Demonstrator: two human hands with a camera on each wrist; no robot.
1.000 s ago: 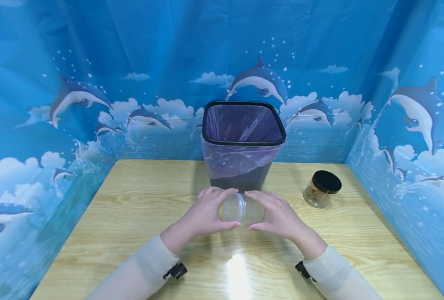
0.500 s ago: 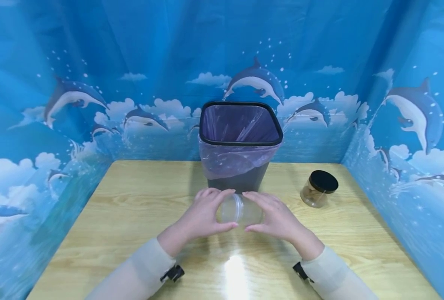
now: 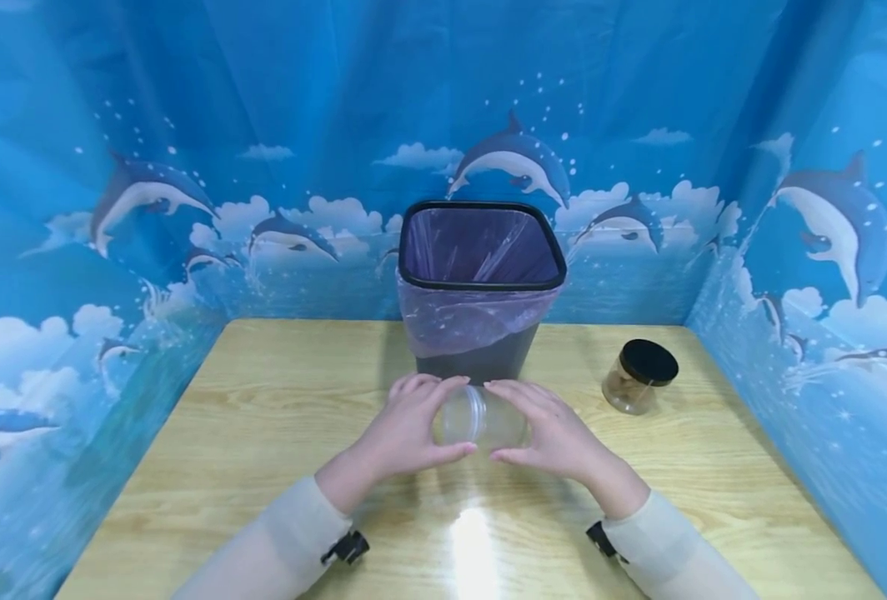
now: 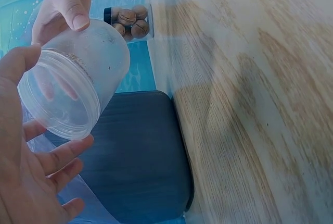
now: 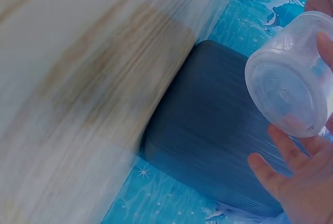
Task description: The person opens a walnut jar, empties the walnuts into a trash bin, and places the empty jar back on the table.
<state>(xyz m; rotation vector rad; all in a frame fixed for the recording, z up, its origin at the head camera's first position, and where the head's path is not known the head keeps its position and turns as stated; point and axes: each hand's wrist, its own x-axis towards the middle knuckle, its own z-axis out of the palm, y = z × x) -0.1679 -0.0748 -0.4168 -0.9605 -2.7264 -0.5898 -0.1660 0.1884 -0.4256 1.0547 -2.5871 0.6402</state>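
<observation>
Between both hands a clear plastic jar (image 3: 494, 421) lies on its side, held just above the table in front of the bin. Its open, threaded mouth points toward the left hand, and small dark specks show inside the jar (image 4: 104, 52) in the left wrist view. My left hand (image 3: 406, 421) grips the mouth end with thumb and fingers. At the base end my right hand (image 3: 556, 429) holds it, thumb below and fingers above. The right wrist view shows the round bottom of the jar (image 5: 283, 91) between right thumb and fingers.
A dark grey bin (image 3: 481, 364) with a purple liner bag (image 3: 473, 317) stands upright right behind the hands. To the right is a jar of walnuts (image 3: 631, 390) with a black lid (image 3: 649, 362). Dolphin-printed curtains (image 3: 323, 125) surround the wooden table (image 3: 263, 433).
</observation>
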